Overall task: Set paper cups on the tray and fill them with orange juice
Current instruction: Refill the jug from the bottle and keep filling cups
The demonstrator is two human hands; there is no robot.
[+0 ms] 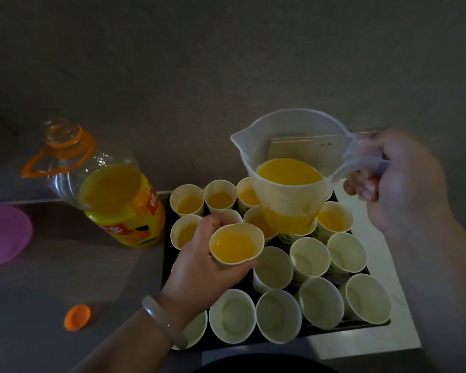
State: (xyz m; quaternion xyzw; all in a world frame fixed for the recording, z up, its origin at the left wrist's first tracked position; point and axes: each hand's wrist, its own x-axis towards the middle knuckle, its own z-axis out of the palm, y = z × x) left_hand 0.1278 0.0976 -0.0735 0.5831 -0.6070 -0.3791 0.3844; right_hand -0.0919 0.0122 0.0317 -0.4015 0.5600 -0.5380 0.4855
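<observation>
Left hand [199, 265] grasps filled cup [236, 244], lifted clear of tray [355, 326]; I judge this keeps spills off neighbours. Right hand [404, 181] clenched round jug [288, 146] handle, jug level over far rows, juice [288, 172] not flowing. Far cups [186, 201] filled, near cups [232, 314] empty. Bottle [113, 189] left of tray, uncapped, for refills.

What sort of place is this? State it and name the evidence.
Likely a kitchen or pantry counter: grey countertop against a wall, a large juice bottle, a tray packed with paper cups.
</observation>
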